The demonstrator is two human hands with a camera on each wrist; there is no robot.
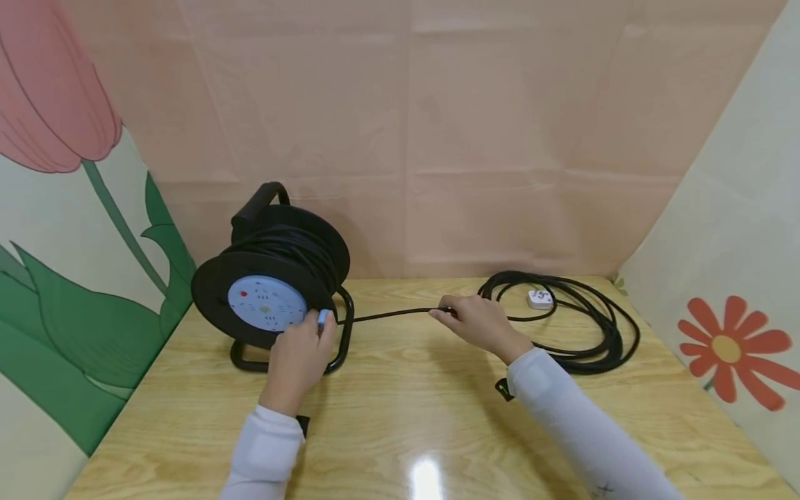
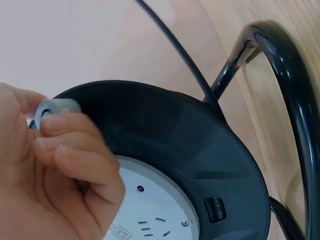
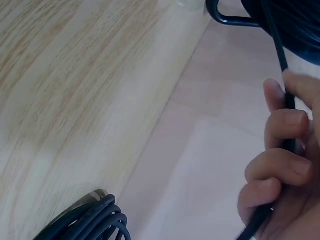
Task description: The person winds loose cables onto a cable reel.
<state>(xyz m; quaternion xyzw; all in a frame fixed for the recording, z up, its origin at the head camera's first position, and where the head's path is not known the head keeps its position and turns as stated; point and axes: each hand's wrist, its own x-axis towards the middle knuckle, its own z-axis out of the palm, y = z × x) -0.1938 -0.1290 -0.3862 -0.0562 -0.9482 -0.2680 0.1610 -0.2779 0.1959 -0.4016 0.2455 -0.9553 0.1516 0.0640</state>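
Observation:
A black cable reel (image 1: 212,298) with a pale blue socket face (image 1: 267,303) stands at the left of the table on a tubular frame. My left hand (image 1: 300,354) grips the small grey-blue crank knob (image 2: 59,106) at the edge of the reel's disc, fingers curled round it. Between the reel and the right hand runs a stretch of black cable (image 1: 390,314), nearly straight. My right hand (image 1: 478,324) holds this cable with curled fingers, seen closely in the right wrist view. Turns of cable (image 1: 294,246) lie wound on the drum.
Loose cable coils (image 1: 615,340) lie on the wooden table (image 1: 387,417) at the right, with a white plug (image 1: 540,299) among them. The reel's carry handle (image 1: 259,205) rises at the back. A pink-covered wall (image 1: 437,139) stands behind; painted walls flank both sides.

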